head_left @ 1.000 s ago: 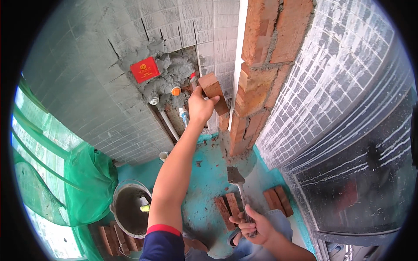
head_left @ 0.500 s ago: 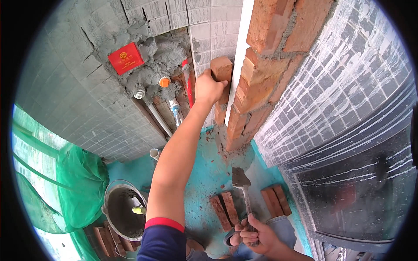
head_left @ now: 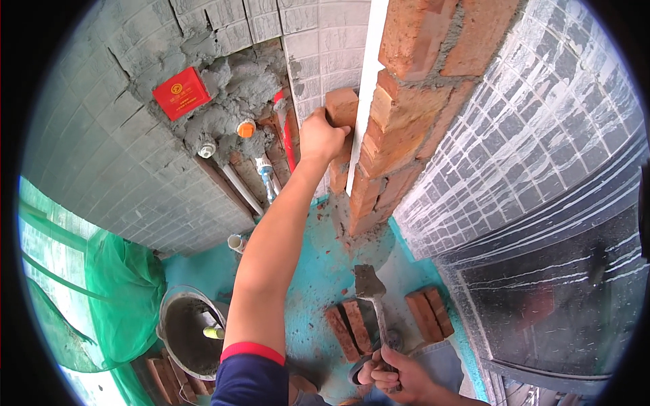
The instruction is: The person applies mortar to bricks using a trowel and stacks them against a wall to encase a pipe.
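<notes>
Gripping red clay brick [head_left: 342, 107] against brick column [head_left: 399, 135], left hand [head_left: 321, 137] covers its lower half | right hand [head_left: 389, 371] closed around trowel [head_left: 372, 298], handle hidden.

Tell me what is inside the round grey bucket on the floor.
The round grey bucket holds dark wet mortar, with a pale yellowish tool handle sticking out of it. Whatever lies below the mortar's surface is hidden.
</notes>
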A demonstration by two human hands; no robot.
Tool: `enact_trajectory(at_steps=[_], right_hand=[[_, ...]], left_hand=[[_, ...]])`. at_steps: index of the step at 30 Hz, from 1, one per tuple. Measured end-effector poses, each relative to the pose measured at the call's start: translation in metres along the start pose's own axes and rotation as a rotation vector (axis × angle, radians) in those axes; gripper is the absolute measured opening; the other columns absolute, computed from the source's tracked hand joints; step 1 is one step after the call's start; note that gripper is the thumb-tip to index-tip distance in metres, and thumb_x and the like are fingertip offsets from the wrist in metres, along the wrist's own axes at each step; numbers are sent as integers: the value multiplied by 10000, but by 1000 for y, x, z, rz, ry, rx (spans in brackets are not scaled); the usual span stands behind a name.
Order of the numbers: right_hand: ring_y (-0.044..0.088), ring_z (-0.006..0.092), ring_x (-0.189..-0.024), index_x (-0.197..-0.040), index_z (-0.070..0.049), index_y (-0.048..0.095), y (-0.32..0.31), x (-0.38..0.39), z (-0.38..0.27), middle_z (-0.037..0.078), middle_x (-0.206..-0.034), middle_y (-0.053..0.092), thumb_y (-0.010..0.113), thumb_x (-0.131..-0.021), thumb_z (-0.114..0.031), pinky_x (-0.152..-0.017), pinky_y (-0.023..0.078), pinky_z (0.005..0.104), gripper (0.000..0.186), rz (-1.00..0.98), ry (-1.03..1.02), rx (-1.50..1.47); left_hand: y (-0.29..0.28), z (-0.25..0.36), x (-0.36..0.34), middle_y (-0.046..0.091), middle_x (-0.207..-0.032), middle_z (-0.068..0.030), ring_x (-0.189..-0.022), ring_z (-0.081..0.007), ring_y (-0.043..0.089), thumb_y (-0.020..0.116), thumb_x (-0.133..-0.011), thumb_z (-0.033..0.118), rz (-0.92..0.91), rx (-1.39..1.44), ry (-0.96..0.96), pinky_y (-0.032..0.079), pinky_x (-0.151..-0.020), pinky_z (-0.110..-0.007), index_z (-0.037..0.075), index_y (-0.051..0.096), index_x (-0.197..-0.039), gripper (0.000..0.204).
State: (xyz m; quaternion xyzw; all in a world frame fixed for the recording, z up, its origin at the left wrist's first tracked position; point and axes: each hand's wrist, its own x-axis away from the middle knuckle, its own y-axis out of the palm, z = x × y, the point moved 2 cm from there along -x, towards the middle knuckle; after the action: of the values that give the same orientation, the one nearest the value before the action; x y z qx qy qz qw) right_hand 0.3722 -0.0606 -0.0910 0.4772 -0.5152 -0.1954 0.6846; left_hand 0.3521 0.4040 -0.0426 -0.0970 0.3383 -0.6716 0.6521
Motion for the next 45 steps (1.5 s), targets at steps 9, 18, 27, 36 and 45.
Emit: enact_trajectory(at_steps=[9,18,27,36,45], right_hand=[[358,65,-483,-954,-11,632,19,5,-1,-2,-579,431,405,-1026,-387,-439,294,222,445,118,7,134],[340,52,-464,-945,-26,636,22,10,-3,-20,-547,404,448,-1006,-418,-408,253,214,440,143,35,152],[357,33,-454,-936,-63,576,26,13,-7,12,-720,507,493,-1000,-371,-398,273,190,325,181,72,237],[303,32,-419,-899,-89,565,35,15,-9,7,-672,509,460,-1014,-368,-385,253,188,320,156,103,353],[311,29,-422,-864,-70,564,38,10,-5,1,-632,490,447,-1019,-369,-381,250,190,357,236,96,368]], left_hand=[[7,-2,1,664,-997,-252,-960,-385,644,784,-709,208,41,-33,-8,511,-849,-407,-62,591,-1041,470],[7,-1,4,662,-963,-269,-919,-394,651,811,-679,270,108,-46,33,527,-803,-416,-86,575,-983,524],[-2,-3,-8,666,-846,-276,-826,-411,663,757,-729,385,-121,-232,231,546,-760,-447,-84,618,-932,530],[2,-11,-8,651,-930,-298,-910,-417,643,732,-778,398,-153,-187,177,527,-797,-439,-99,578,-1001,566],[7,-14,-2,655,-887,-284,-870,-435,643,732,-787,340,-100,-96,189,527,-766,-464,-61,535,-989,490]])
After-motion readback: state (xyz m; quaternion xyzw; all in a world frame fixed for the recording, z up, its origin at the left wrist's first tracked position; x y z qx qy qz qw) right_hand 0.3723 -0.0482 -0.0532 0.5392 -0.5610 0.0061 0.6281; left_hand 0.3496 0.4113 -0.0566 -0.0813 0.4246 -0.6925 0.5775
